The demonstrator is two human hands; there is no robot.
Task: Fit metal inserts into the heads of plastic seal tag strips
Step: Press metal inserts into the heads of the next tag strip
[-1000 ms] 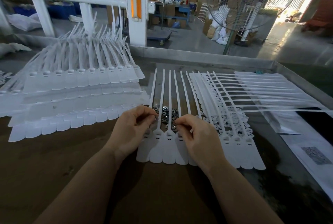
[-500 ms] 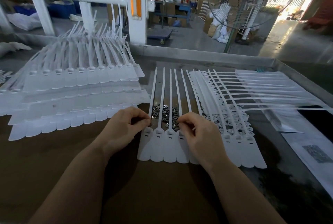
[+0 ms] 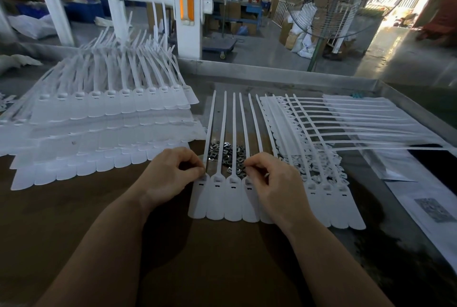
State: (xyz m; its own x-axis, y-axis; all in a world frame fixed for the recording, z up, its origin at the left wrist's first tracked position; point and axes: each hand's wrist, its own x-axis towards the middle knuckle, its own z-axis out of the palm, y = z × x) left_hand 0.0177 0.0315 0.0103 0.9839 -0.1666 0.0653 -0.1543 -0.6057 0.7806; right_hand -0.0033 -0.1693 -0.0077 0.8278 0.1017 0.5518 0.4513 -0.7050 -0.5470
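Your left hand (image 3: 170, 178) has its fingers curled, the tips pinched down at the head of the leftmost strip in the joined row of seal tag strips (image 3: 222, 198) lying flat on the bench (image 3: 74, 232) in front of you. Your right hand (image 3: 269, 183) is curled the same way, pinching at the head of the fourth strip; whether either holds an insert between the fingertips cannot be made out. The loose metal inserts (image 3: 226, 154) lie heaped under the strip tails, just beyond both hands. Stacked strips (image 3: 99, 118) sit to your left, more strips (image 3: 346, 123) fanned to your right.
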